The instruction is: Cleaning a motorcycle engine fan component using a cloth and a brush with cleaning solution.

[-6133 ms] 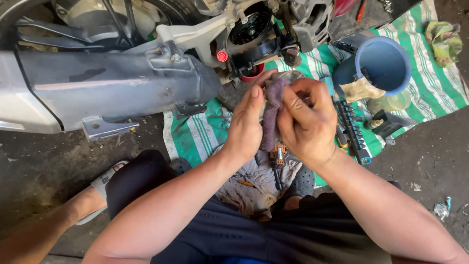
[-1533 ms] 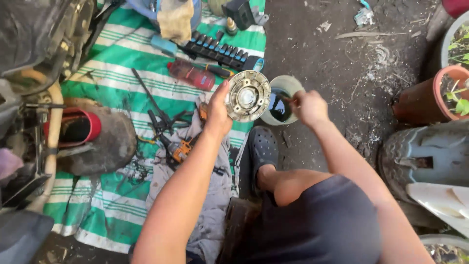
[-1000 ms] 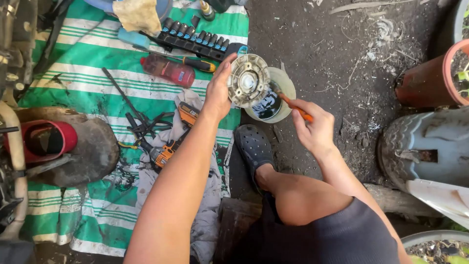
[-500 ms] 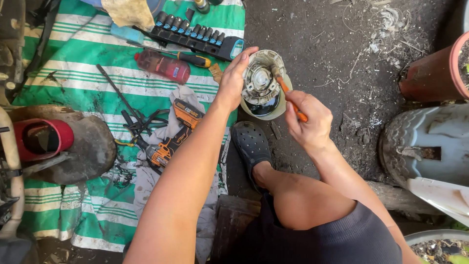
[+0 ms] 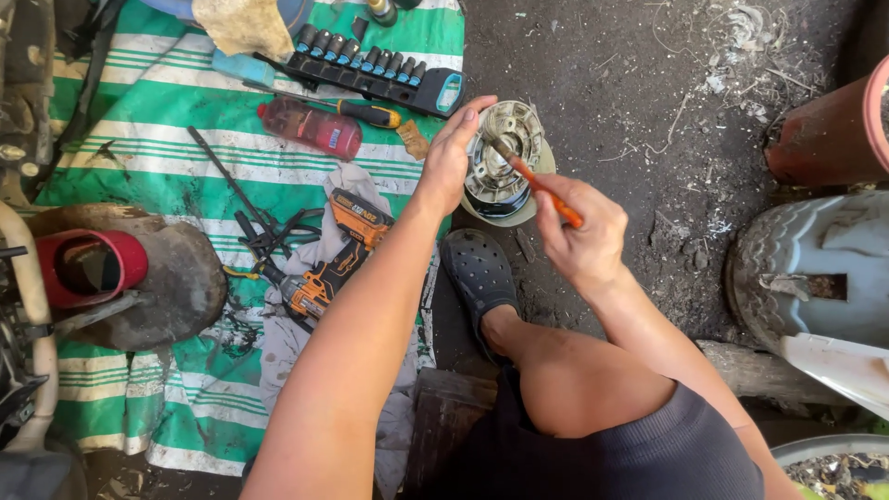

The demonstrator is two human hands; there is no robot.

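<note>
My left hand (image 5: 451, 159) grips the left edge of a round metal engine part (image 5: 503, 156) and holds it tilted over a small pale bowl (image 5: 532, 206) on the dirt ground. My right hand (image 5: 585, 236) holds a small orange-handled brush (image 5: 544, 193); its bristle end rests on the face of the metal part. My foot in a dark clog (image 5: 480, 276) sits just below the bowl.
A green-and-white striped mat (image 5: 176, 139) carries a socket rail (image 5: 378, 74), a screwdriver (image 5: 369, 113), a red bottle (image 5: 310, 127), an orange power driver (image 5: 331, 255) on a rag, and a red-lined cover (image 5: 130, 273). Pots (image 5: 833, 139) and a grey plastic panel (image 5: 824, 268) stand right.
The view swung from the motorcycle to the mat and ground. My left hand lowered the metal part over the bowl, and my right hand brought the brush onto its face.
</note>
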